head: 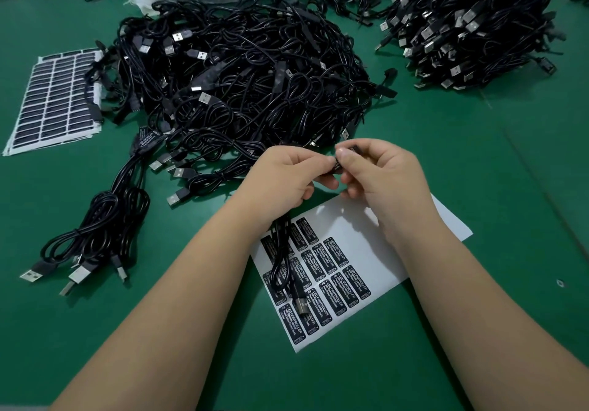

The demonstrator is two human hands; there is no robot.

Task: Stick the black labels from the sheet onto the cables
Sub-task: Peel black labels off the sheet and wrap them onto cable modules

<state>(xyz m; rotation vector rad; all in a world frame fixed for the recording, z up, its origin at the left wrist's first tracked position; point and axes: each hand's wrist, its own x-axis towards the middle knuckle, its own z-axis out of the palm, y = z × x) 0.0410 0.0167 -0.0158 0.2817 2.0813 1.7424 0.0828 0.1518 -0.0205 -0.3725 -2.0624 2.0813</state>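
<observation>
Green felt covered the table (478, 187), where a big heap of black cables (242, 75) lay in the middle, a smaller bundle (92, 232) to its left and a full label stack (54, 101) beyond. Nearer the person lay the white sheet (376, 244) with its remaining black labels (331, 280). Above it, the left hand (287, 177) and right hand (379, 171) met, fingers pinching one cable's small black box (336, 165), its cord (280, 257) trailing over the sheet.

Green table (478, 187) under cable heaps (242, 69), a label sheet (376, 251), spare sheets (54, 101), bundled cables (95, 229).
</observation>
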